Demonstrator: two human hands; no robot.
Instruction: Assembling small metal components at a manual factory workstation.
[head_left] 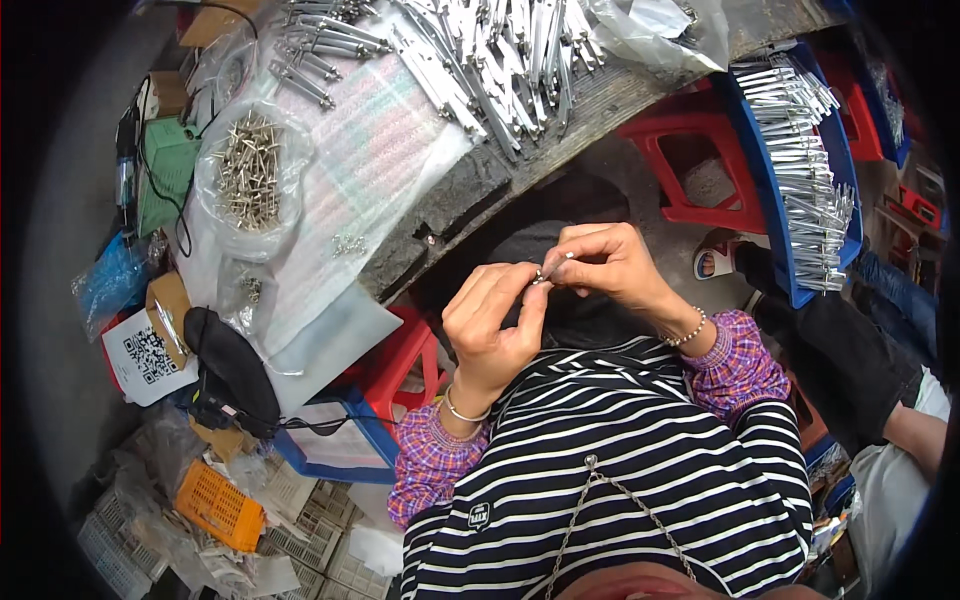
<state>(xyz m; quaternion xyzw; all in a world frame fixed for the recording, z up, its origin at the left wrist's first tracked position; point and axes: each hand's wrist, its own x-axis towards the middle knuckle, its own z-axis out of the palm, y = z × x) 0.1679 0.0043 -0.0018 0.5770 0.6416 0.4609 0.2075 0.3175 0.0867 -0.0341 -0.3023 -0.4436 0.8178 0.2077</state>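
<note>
Above my lap, my left hand (492, 315) and my right hand (612, 268) meet fingertip to fingertip. A short, narrow metal piece (556, 266) slants between them, pinched by the right thumb and forefinger. The left thumb and forefinger close on its lower end, where a tiny shiny bit (539, 277) shows; I cannot make out its shape. On the bench to the left, a clear plastic bag (292, 138) holds a heap of brass-coloured pins (252, 172). Several tiny silvery parts (348, 244) lie loose on the pale cloth (345, 150).
Long silver metal strips (500, 60) pile up at the back of the wooden bench (600, 95). A blue tray (765, 190) of similar strips stands at right, beside a red stool (700, 165). Another person's leg (845, 360) is close on the right. An orange basket (220, 505) sits lower left.
</note>
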